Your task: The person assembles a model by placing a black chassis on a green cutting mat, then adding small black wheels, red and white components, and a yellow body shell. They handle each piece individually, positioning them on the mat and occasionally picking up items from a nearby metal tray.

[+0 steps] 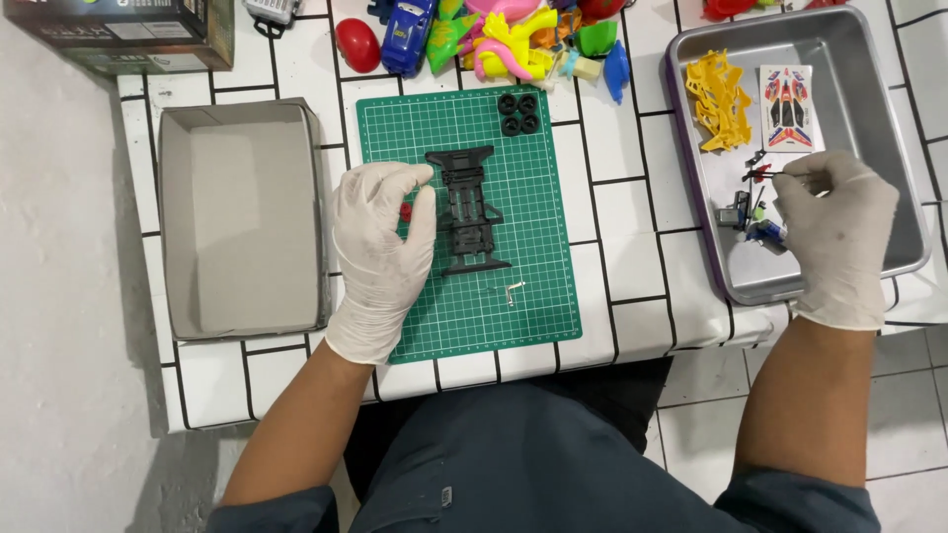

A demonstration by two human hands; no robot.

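A black toy car chassis [467, 209] lies on a green cutting mat [523, 286]. My left hand [380, 252], in a white glove, rests on the mat's left side, fingers touching the chassis edge, with a small red part under the fingers. My right hand [837, 232], also gloved, reaches into a grey metal tray [879, 109] and pinches a thin dark pin or small part at its fingertips. In the tray lie a yellow plastic parts frame [719, 99], a sticker sheet [787, 109] and small motor pieces [746, 212]. Black wheels [518, 112] sit at the mat's top.
An open grey cardboard box [242, 217] stands left of the mat. A pile of colourful plastic toys [494, 39] lies at the back. A dark box [128, 30] sits at top left. A small bent metal piece [513, 290] lies on the mat. The tiled tabletop ends near my lap.
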